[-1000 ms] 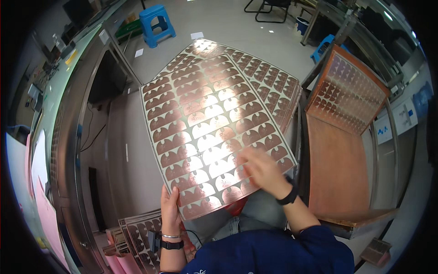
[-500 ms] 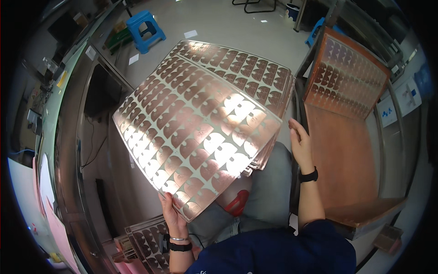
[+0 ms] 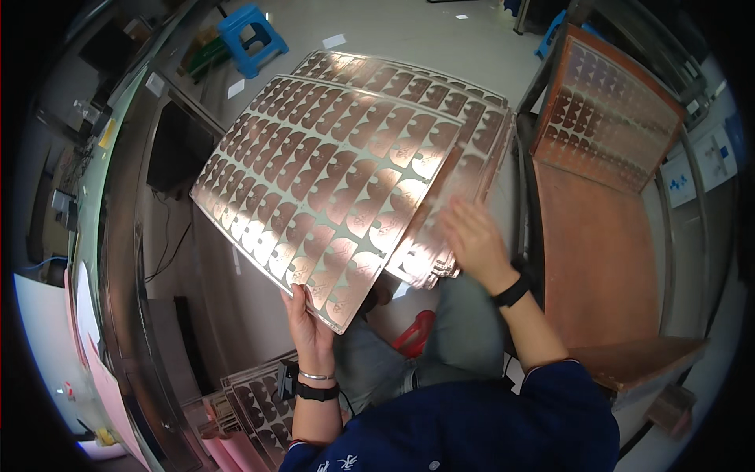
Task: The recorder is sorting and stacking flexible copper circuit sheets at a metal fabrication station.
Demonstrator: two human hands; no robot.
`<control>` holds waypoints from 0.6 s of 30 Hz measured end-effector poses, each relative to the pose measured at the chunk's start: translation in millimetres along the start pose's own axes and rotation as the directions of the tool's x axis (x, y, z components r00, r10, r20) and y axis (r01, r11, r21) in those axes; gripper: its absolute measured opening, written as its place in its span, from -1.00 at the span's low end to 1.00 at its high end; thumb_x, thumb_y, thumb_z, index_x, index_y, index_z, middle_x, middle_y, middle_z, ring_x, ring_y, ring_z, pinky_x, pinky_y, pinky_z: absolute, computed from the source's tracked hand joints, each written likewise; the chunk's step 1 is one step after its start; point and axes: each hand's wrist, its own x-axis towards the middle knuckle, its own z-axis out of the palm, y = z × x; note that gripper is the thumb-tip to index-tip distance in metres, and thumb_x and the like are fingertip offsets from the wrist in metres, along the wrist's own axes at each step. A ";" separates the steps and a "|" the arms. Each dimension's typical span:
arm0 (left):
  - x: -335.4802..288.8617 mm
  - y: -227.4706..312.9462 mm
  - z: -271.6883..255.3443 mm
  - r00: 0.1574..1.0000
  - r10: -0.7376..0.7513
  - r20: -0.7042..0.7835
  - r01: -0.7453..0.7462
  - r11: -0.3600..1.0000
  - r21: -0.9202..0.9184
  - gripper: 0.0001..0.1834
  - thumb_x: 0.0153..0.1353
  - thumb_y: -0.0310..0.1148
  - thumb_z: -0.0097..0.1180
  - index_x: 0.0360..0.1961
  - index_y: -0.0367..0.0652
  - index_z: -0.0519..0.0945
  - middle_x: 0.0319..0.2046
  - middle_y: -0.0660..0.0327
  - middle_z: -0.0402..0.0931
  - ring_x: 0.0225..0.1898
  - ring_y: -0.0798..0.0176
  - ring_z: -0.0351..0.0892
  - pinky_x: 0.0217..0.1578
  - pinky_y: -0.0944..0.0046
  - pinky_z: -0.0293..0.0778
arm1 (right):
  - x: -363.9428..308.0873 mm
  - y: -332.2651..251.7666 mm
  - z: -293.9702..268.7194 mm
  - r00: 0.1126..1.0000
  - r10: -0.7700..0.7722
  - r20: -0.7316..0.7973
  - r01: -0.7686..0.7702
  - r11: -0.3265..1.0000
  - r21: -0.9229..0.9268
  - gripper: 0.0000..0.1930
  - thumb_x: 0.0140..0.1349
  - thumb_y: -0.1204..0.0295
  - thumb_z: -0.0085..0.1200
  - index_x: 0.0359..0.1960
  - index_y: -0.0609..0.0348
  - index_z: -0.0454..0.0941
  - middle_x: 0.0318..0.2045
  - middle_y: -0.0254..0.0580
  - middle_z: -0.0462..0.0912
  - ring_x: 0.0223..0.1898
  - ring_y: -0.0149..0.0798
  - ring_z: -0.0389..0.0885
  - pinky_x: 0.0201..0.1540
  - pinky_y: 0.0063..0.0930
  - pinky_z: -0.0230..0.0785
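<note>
My left hand [image 3: 308, 318] grips the near edge of a large copper-coloured panel [image 3: 318, 169], printed with rows of rounded, notched shapes. The panel is tilted and catches bright light. Under and behind it lies a stack of similar panels [image 3: 491, 130], offset to the right. My right hand [image 3: 474, 242] is above the stack's right part, beside the held panel's right edge. Its fingers look stretched out and are blurred; whether they touch the stack is unclear. The held panel hides much of the stack.
At right stands a brown rack [image 3: 594, 252] with a patterned panel [image 3: 605, 118] leaning on its back. More panels [image 3: 263, 405] stand low at my left near pink sheets [image 3: 232, 452]. A blue stool [image 3: 252, 39] is at the far left, and a long workbench [image 3: 118, 236] runs along the left.
The held panel has swung away to the left and its near corner has risen, showing more of the stack. My right hand has moved left, from beside the stack to over its right part.
</note>
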 end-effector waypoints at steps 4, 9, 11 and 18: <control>7.7 -8.0 2.7 0.999 0.017 -0.035 -0.013 0.995 0.102 -0.55 0.34 -0.41 -0.16 0.23 -0.15 0.10 0.11 0.11 0.28 0.09 0.20 0.35 0.10 0.16 0.35 | -19.0 -61.2 -3.4 0.996 -0.029 0.088 0.013 0.983 0.183 -0.64 0.08 0.36 0.13 -0.07 0.19 0.51 0.07 -0.07 0.45 0.16 -0.11 0.35 0.22 -0.13 0.16; 5.9 -9.1 -2.1 0.997 0.058 -0.047 -0.039 0.940 0.340 -0.54 0.31 -0.46 -0.12 0.22 -0.19 0.13 0.11 0.13 0.30 0.10 0.22 0.36 0.10 0.22 0.37 | -31.0 -76.7 -3.9 0.992 -0.020 0.123 -0.019 0.951 0.308 -0.63 0.08 0.34 0.14 -0.06 0.17 0.51 0.06 -0.09 0.45 0.16 -0.12 0.35 0.21 -0.14 0.16; 5.1 -9.9 -5.9 0.999 0.030 -0.036 -0.015 0.934 0.358 -0.54 0.31 -0.45 -0.12 0.21 -0.19 0.13 0.10 0.13 0.30 0.09 0.23 0.37 0.09 0.23 0.38 | -31.7 -73.0 -4.9 0.991 -0.029 0.127 -0.019 0.933 0.361 -0.65 0.10 0.36 0.13 -0.06 0.16 0.51 0.06 -0.08 0.46 0.15 -0.12 0.36 0.21 -0.13 0.16; 6.2 -16.4 -5.9 0.983 -0.182 0.034 0.173 0.967 0.187 -0.57 0.29 -0.47 -0.08 0.17 -0.23 0.21 0.12 0.09 0.30 0.12 0.19 0.35 0.12 0.20 0.36 | -28.4 -26.4 -19.9 0.964 0.254 -0.075 -0.195 0.873 0.447 -0.73 0.14 0.51 0.01 -0.09 0.22 0.52 -0.04 -0.02 0.53 0.04 -0.06 0.46 0.17 -0.16 0.20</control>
